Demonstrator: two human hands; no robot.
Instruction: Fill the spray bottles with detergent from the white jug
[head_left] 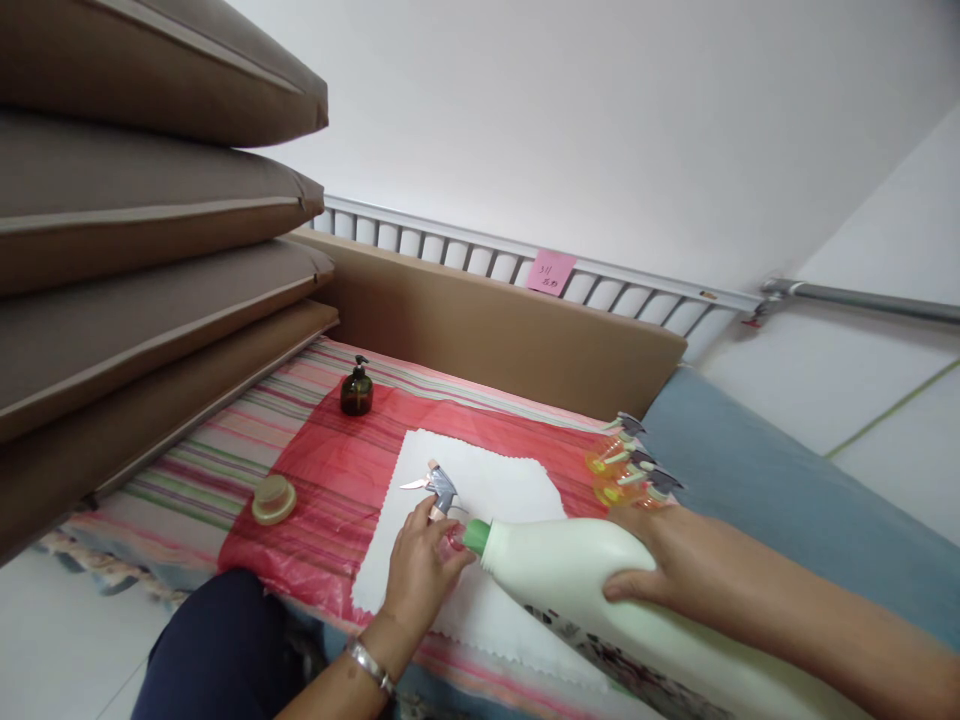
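My right hand [660, 555] grips a large white plastic bottle [570, 570] with a green neck, tilted so its mouth points left and down. My left hand [424, 565] is closed round a small clear bottle right at the big bottle's mouth; the small bottle is mostly hidden by my fingers. Just above that hand a grey spray trigger head [439, 485] lies on a white cloth [487, 490]. The cloth rests on a red plastic sheet [330, 470]. A metal bracelet [369, 665] circles my left wrist.
A dark brown pump bottle [357, 390] stands at the sheet's far edge. A beige round cap [274, 499] lies at left. Several small orange spray bottles [626, 470] lie at right by a blue cushion [750, 480]. Brown cushions [135, 220] are stacked at left; a cardboard panel [495, 335] stands behind.
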